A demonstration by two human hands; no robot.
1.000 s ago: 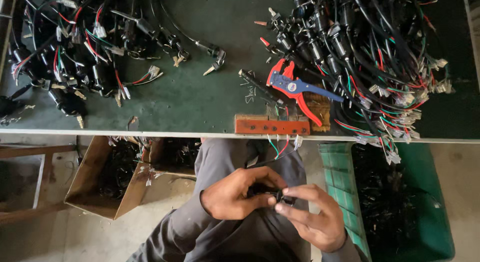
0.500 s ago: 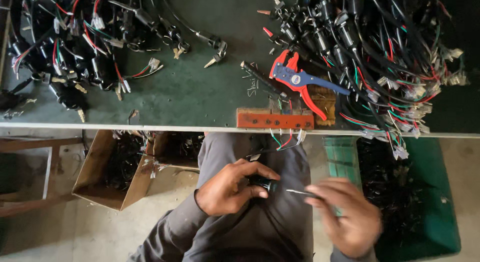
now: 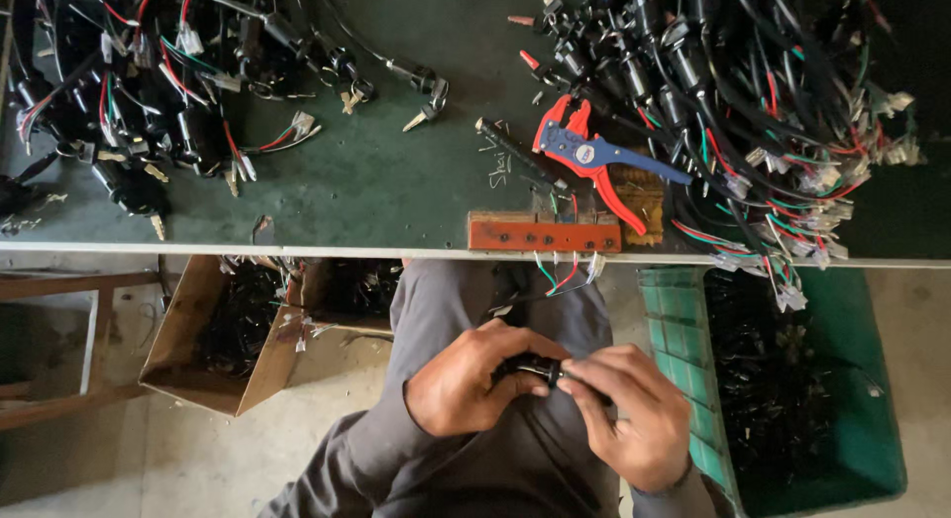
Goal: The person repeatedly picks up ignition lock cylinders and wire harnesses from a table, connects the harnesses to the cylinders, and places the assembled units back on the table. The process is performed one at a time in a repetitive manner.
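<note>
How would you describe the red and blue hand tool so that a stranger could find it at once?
Start at the green worktable and go to the wire heap on its right side. At the heap's left edge, above the red wooden block, lies the wire stripper: red handles, blue body, the only plier-shaped tool there.

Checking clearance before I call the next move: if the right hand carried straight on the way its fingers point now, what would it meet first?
The right hand points leftward, fingertips already on the small black part; just beyond that is the left hand gripping it. Depth looks matched, both over the lap.
</note>
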